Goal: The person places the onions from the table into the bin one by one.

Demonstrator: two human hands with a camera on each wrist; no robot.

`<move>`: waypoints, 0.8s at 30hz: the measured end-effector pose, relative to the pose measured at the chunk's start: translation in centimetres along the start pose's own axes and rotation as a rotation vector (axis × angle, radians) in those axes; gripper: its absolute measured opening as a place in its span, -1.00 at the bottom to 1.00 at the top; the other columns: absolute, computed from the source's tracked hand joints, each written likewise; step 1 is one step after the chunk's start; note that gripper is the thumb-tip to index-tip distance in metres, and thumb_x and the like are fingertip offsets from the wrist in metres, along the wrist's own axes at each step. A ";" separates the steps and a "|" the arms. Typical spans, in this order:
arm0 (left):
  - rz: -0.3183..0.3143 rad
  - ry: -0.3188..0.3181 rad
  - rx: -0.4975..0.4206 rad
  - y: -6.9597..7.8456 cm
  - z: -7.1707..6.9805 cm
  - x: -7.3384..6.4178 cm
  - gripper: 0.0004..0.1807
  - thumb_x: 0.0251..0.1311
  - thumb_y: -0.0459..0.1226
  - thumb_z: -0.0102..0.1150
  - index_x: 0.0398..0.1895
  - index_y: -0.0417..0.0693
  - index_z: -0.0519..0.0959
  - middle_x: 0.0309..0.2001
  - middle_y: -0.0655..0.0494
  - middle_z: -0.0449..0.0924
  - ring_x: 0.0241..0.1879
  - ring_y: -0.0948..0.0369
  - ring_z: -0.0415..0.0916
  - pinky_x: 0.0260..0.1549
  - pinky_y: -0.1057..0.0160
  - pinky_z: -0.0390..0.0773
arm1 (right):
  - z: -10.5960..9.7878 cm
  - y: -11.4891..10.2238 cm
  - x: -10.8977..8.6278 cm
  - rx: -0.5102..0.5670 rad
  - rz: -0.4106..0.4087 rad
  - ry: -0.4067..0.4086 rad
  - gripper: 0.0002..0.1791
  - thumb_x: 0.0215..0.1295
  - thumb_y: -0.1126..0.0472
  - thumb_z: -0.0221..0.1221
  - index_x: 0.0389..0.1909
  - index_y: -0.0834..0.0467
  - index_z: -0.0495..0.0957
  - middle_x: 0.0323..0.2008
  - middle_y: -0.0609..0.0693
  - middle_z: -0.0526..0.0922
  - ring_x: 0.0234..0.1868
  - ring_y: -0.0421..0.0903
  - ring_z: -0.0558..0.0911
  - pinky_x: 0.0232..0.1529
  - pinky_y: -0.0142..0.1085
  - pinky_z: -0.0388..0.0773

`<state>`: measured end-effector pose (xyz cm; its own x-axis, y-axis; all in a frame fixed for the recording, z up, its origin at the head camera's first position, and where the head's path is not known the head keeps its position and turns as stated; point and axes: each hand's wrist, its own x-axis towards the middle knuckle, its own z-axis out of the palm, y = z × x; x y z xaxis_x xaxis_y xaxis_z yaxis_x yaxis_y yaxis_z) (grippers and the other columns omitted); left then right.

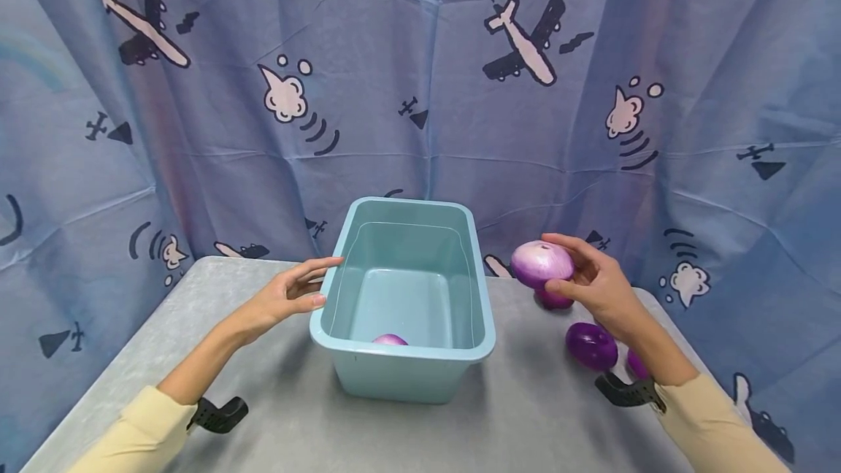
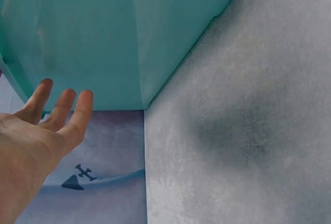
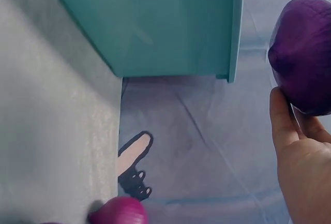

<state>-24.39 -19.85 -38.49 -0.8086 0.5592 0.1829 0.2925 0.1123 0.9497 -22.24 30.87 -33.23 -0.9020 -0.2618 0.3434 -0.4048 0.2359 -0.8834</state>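
A red onion [image 1: 542,264] is pinched between the thumb and fingers of my right hand [image 1: 601,287], held up to the right of the blue-green plastic tub [image 1: 402,371]. The right wrist view shows the same onion [image 3: 305,56] with its dark purple side and pointed tip. My left hand [image 1: 298,290] is at the tub's left rim, fingers loosely extended with fingertips right at the edge. From the left wrist, that hand [image 2: 46,131] appears beside the tub wall [image 2: 88,43] with fingers spread. Inside the tub, near its front wall, part of another onion [image 1: 390,339] shows.
On the table [image 1: 525,414] to the right lie a dark purple onion [image 1: 591,347], one [image 1: 554,300] behind the held onion, and another [image 1: 636,365] partly hidden by my right wrist. A blue curtain [image 1: 394,57] with airplane prints hangs behind the table's far edge.
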 end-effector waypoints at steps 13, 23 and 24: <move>-0.005 -0.002 -0.007 -0.1 0.1 0.1 -0.32 0.41 -0.26 0.20 0.56 0.08 0.25 0.48 -0.03 0.24 0.41 -0.15 0.19 0.21 -0.16 0.36 | 2.7 -1.9 2.7 0.008 -0.069 -0.067 -0.25 0.23 0.50 0.35 0.44 0.20 0.37 0.25 0.10 0.49 0.12 0.02 0.56 0.03 -0.29 0.59; -0.019 0.007 -0.003 0.0 0.1 0.1 -0.31 0.39 -0.24 0.21 0.55 0.09 0.26 0.47 -0.03 0.25 0.41 -0.15 0.19 0.21 -0.19 0.36 | 5.5 -2.6 4.8 0.092 -0.112 -0.129 -0.28 0.20 0.48 0.38 0.40 0.17 0.42 0.25 0.17 0.48 0.15 0.10 0.55 0.10 -0.22 0.56; -0.018 0.006 -0.005 0.0 0.1 0.1 -0.32 0.39 -0.24 0.21 0.56 0.09 0.26 0.47 -0.03 0.25 0.41 -0.14 0.20 0.21 -0.18 0.36 | 5.8 -2.6 4.9 0.099 -0.114 -0.137 -0.28 0.20 0.47 0.38 0.40 0.19 0.41 0.25 0.17 0.48 0.15 0.11 0.55 0.11 -0.22 0.55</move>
<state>-24.45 -19.75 -38.49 -0.8169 0.5520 0.1672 0.2751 0.1182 0.9541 -24.77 23.56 -31.10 -0.8197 -0.4075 0.4024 -0.4801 0.1058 -0.8708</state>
